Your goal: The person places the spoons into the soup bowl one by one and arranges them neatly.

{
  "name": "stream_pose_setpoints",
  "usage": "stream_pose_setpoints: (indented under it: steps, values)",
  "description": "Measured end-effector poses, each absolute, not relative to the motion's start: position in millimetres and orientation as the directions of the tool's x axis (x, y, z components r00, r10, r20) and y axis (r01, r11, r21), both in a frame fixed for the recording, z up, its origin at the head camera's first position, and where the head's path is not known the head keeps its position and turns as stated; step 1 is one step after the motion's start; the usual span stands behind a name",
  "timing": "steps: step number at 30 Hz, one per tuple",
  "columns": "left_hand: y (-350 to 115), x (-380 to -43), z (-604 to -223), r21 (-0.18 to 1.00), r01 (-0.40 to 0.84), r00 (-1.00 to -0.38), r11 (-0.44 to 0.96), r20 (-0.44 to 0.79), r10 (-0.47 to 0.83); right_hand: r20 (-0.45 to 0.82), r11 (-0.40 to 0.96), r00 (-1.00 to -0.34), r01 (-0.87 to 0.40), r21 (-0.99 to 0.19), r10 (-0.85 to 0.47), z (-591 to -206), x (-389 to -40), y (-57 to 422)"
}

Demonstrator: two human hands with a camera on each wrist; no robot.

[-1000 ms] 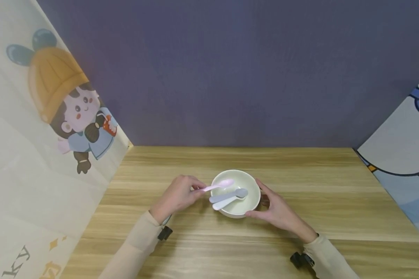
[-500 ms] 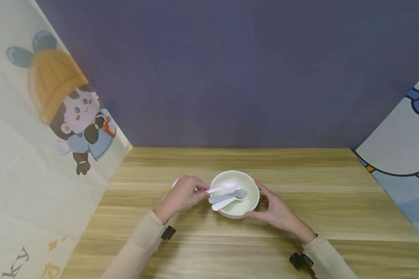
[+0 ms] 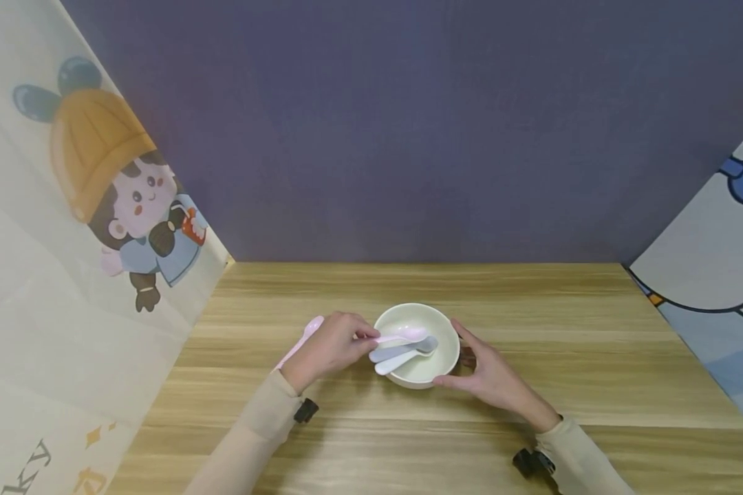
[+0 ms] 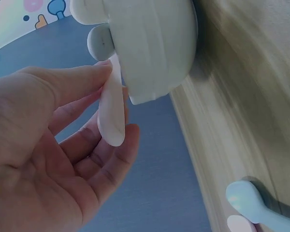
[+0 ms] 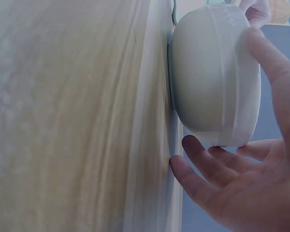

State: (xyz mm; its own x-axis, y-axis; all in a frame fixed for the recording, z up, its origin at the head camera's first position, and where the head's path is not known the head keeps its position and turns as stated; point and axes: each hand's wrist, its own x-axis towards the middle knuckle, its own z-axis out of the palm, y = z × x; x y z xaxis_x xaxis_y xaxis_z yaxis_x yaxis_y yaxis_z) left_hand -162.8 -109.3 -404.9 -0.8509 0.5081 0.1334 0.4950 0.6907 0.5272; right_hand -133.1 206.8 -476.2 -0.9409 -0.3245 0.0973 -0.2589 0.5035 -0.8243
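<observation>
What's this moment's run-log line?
left hand: pinches pink spoon | right hand: holds bowl | in bowl: grey spoon, white spoon | on table: second pink spoon, blue spoon

Wood-grain counter under your fingers, carrying a bowl and loose spoons.
Your counter is yellowish-brown, its paler and darker bands running from left to right on both sides of your fingers. The cream bowl stands upright on it between your left fingers and your right fingers, which touch its right side. Left of your left fingers, a pink spoon lies flat, its scoop pointing away from you and its handle slanting back toward your sleeve. Your left wrist view also shows a pale blue spoon lying on the wood, well apart from those left fingers, its handle cut off by the edge.
</observation>
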Motion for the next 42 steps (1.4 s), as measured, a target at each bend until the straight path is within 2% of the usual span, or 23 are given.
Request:
stream_pose_setpoints:
  steps: [16, 26, 37, 42]
  values:
    - [-97, -171, -406, 0.499, 0.480, -0.853, 0.722, 0.071, 0.518, 0.093, 0.521, -0.942, -0.258, -0.813, -0.322, -475, -131, 208]
    - [-93, -174, -405, 0.543, 0.421, -0.866, 0.726, 0.001, 0.501, 0.089, 0.525, -0.943, -0.255, -0.812, -0.321, -475, -132, 208]
    - [-95, -173, -405, 0.540, 0.433, -0.860, 0.722, 0.007, 0.510, 0.087, 0.512, -0.941, -0.255, -0.820, -0.328, -474, -132, 207]
    - [-100, -170, -408, 0.527, 0.463, -0.855, 0.713, 0.053, 0.516, 0.090, 0.511, -0.940, -0.257, -0.820, -0.329, -475, -133, 207]
